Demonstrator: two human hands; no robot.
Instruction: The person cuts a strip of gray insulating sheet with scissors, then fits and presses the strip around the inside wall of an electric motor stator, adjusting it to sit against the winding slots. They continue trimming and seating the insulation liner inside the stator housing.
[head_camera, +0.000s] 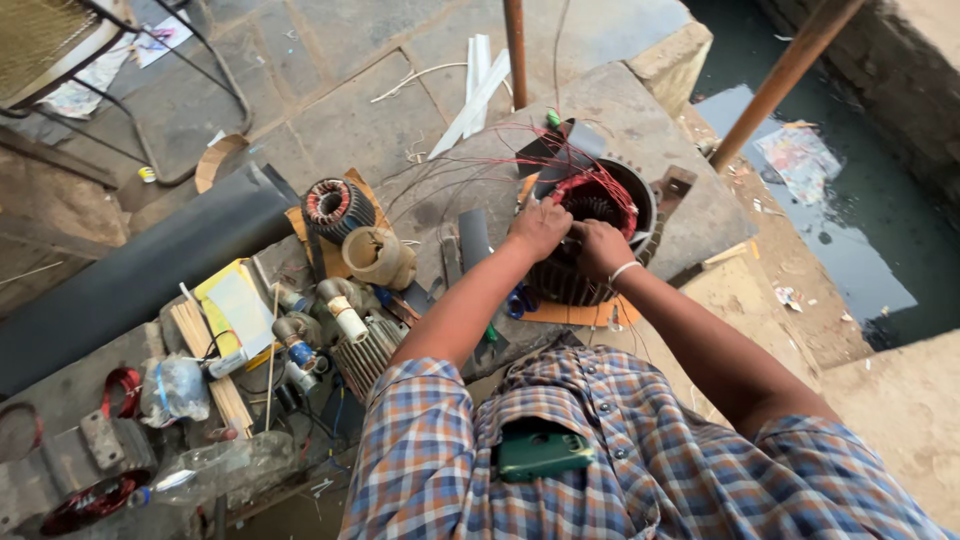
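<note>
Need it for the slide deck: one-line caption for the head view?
Both hands, left hand and right hand, work the red winding wires of a motor stator on a cluttered stone workbench.

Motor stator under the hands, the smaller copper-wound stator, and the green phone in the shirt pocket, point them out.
motor stator (560, 285), head view, ribbed outer housing.
smaller stator (335, 207), head view, copper winding on top.
green phone (540, 453), head view, middle of its case.

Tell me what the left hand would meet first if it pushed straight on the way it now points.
Probably the red wire windings inside the round dark metal motor housing; the left hand already rests at its rim, beside the right hand, though depth is unclear.
</note>
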